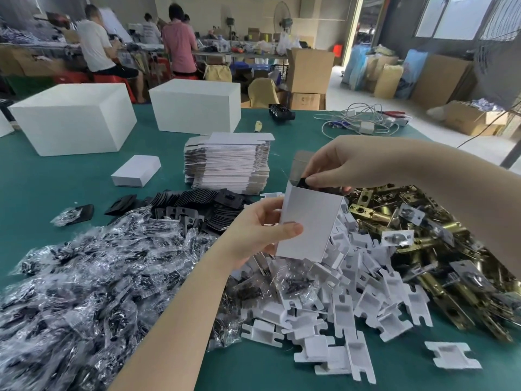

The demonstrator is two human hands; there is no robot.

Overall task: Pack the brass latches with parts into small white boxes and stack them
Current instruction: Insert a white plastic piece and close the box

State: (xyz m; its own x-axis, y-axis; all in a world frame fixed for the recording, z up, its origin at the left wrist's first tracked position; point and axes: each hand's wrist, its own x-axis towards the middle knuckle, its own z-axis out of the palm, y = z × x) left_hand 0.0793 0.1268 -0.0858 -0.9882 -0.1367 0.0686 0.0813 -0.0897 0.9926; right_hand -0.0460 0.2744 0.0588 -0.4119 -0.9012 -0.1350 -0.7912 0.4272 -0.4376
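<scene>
Box: your left grip [260, 232] clasps the box [308, 224] by its side walls, above the white inserts [346, 311]; thin card, likely light and easy to crush, so hold the edges gently.
Axis: long axis near upright, open mouth up and tilted away from you.
Part: your right grip [332, 169] pinches a black part [306, 182] at the mouth.
Latches: the latches [431, 244] heap right on the desk [98, 176]; likely heavy, hard.

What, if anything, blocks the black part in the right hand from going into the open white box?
Nothing visible does. The right hand pinches the black part right at the open top of the small white box, which the left hand holds upright; its flap stands open behind.
</scene>
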